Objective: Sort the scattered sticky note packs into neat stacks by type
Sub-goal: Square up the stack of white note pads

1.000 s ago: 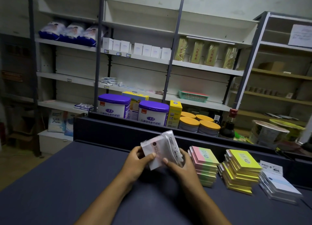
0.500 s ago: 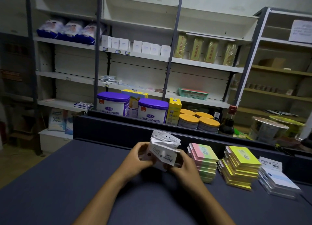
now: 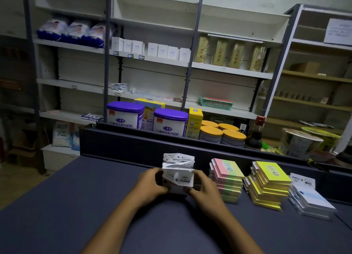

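Left hand (image 3: 150,183) and right hand (image 3: 204,187) grip a bundle of white packs (image 3: 178,174) (standing upright) above the dark tabletop (image 3: 76,206), beside the pink stack (image 3: 226,179).

Matt dark table top (image 3: 76,206); glossy plastic-wrapped white packs (image 3: 178,174); smooth purple plastic tin lids (image 3: 125,107).

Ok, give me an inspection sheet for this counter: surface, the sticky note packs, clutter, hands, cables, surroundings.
Surface: dark blue counter, raised back ledge.
Job's things: white packs held on edge between both hands; pink-green stack, yellow stack and white-blue stack in a row to the right, slightly fanned.
Clutter: nothing seen on the counter.
Hands: left hand and right hand grip the white packs.
Cables: nothing seen.
Surroundings: purple-lidded tins, orange-lidded tins, dark bottle, shelves behind.
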The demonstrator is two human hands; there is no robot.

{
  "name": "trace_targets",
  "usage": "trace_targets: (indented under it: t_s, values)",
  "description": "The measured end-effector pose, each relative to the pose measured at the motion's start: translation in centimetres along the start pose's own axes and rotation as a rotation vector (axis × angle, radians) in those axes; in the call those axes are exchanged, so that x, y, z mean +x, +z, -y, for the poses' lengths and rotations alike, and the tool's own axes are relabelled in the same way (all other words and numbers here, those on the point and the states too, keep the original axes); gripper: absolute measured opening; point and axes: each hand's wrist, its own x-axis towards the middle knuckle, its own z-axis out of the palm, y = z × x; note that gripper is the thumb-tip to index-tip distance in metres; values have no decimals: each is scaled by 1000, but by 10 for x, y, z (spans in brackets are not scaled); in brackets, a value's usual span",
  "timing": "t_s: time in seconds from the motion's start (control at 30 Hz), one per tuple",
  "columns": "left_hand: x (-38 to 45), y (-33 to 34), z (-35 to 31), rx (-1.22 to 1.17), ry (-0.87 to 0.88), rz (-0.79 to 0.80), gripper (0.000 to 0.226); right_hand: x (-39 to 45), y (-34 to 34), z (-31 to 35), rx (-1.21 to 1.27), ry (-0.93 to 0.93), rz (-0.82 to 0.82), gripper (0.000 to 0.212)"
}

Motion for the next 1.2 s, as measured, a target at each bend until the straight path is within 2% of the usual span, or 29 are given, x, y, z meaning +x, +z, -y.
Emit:
trace_targets:
  t_s: [0.1, 0.2, 0.3, 0.4, 0.43, 0.6, 0.7, 0.87, 0.97, 1.07, 1.13, 1.2]
  values:
    - [-1, 1, 0, 25, 35, -18, 47, 1, 1, -3, -22, 27, 19, 47]
    - [2, 1, 1, -104, -6, -62, 50, 1, 2, -3, 12, 33, 19, 45]
    - [7, -2, 1, -215, -53, -128, 38, 4, 3, -2, 113, 46, -37, 32]
    - [7, -6, -1, -280, -95, -89, 18, 9, 4, 4, 215, 138, -88, 8]
    - [7, -7, 0, -267, -116, -84, 15, 11, 5, 4, 218, 173, -98, 11]
    - [10, -7, 0, -161, -219, -190, 28, 17, 18, 3, 163, 284, -84, 31]
    - [13, -6, -2, -32, -244, -205, 44, 20, 21, 3, 129, 302, -111, 37]
    - [13, -4, -7, 121, -231, -193, 55, 20, 18, 5, -127, 273, -69, 52]
    - [10, -6, -8, 146, -198, -159, 54, 17, 16, 7, -146, 242, -61, 50]
    - [7, -10, -3, 84, -131, -130, 39, 13, 13, 9, -43, 185, -83, 29]
    - [3, -11, -3, 58, -89, -100, 28, 12, 9, 9, -71, 134, -57, 32]
    - [1, -12, -4, 89, -65, -83, 33, 11, 9, 8, -131, 101, -24, 40]
